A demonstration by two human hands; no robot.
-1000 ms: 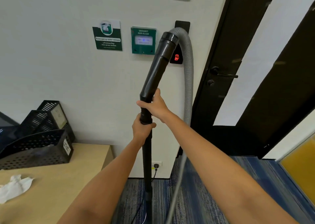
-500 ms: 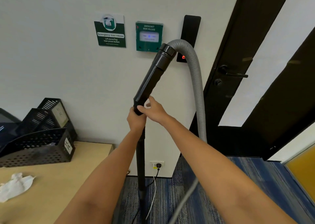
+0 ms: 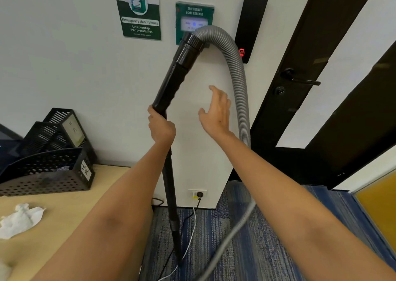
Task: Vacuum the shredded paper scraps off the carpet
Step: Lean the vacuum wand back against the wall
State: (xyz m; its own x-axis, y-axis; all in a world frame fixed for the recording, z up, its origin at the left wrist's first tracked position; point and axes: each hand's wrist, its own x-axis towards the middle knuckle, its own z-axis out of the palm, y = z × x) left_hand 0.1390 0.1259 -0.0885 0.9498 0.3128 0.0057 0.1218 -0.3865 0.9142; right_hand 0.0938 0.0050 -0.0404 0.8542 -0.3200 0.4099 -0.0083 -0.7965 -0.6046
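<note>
Open gap between wand and hose

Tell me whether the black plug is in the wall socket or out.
In. The black plug sits pushed into the white wall socket, low on the wall just above the carpet.

1. Your left hand grips the vacuum wand just below its thick upper section, fingers curled round the tube.
2. Your left forearm reaches up bare from the lower left of the wand, wrist straight.
3. Your right hand hangs in the air just right of the wand, apart from it, fingers relaxed and spread, holding nothing.
4. Your right forearm stretches up from the wand's lower right, also bare.
</note>
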